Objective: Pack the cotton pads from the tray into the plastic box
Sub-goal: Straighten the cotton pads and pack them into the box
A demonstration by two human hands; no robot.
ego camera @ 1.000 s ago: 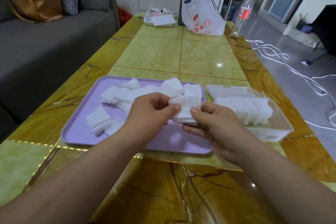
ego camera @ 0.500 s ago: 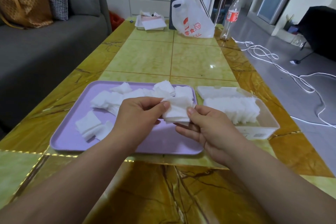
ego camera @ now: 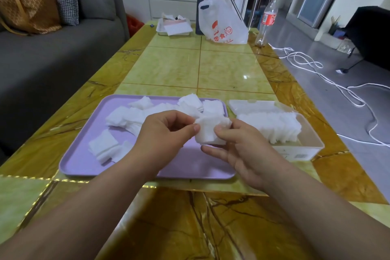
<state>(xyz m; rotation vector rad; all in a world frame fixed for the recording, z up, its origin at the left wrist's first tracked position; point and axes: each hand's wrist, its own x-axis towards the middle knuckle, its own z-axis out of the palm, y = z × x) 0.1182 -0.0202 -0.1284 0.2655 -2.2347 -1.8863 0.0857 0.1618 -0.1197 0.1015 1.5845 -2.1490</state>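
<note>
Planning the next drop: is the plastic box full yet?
Not full: the plastic box holds a row of cotton pads, with bare space at its near end.

The left grip (ego camera: 164,135) and right grip (ego camera: 244,152) are bare, as are both forearms (ego camera: 88,207).

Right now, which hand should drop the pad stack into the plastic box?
Right. Both hands pinch the stack of cotton pads, but the right hand sits beside the plastic box; the left hand is over the purple tray.
</note>
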